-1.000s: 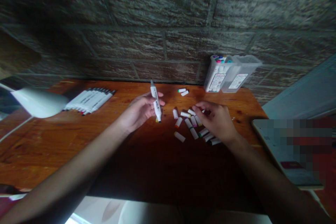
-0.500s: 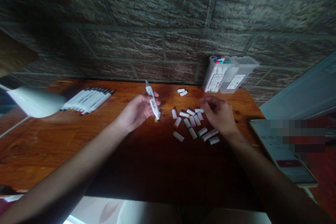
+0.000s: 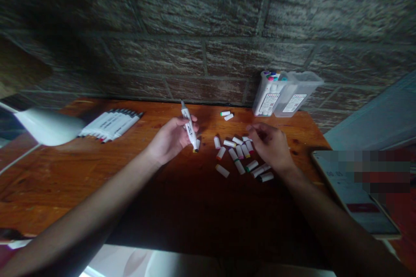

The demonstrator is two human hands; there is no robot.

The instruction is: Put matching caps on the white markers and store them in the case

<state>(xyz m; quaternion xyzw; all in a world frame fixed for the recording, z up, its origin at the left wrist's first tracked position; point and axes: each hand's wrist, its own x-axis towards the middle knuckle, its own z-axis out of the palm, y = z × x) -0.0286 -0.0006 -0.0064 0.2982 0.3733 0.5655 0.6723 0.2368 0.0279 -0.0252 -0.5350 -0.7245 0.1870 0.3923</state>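
Note:
My left hand (image 3: pixel 170 140) is closed around a white marker (image 3: pixel 189 125), held at a slant with its grey end up and a dark tip at the bottom. Just behind that lower tip lies a white cap with a yellow end (image 3: pixel 196 149). My right hand (image 3: pixel 271 143) is half curled above the right side of a loose group of white marker caps (image 3: pixel 239 152), whose ends are green, orange, yellow, red and other colours. Its thumb and fingers are drawn together; whatever may be between them is hidden. Two more caps (image 3: pixel 229 117) lie farther back.
A row of white markers (image 3: pixel 108 124) lies at the left, beside a white lamp head (image 3: pixel 50 126). Near the wall stand a clear case with markers (image 3: pixel 267 95) and its other clear half (image 3: pixel 294 97). A tablet (image 3: pixel 352 194) lies at the right edge of the wooden table (image 3: pixel 156 207).
The whole view has shifted slightly. My left hand keeps the marker in nearly the same pose, and my right hand stays over the caps with little change.

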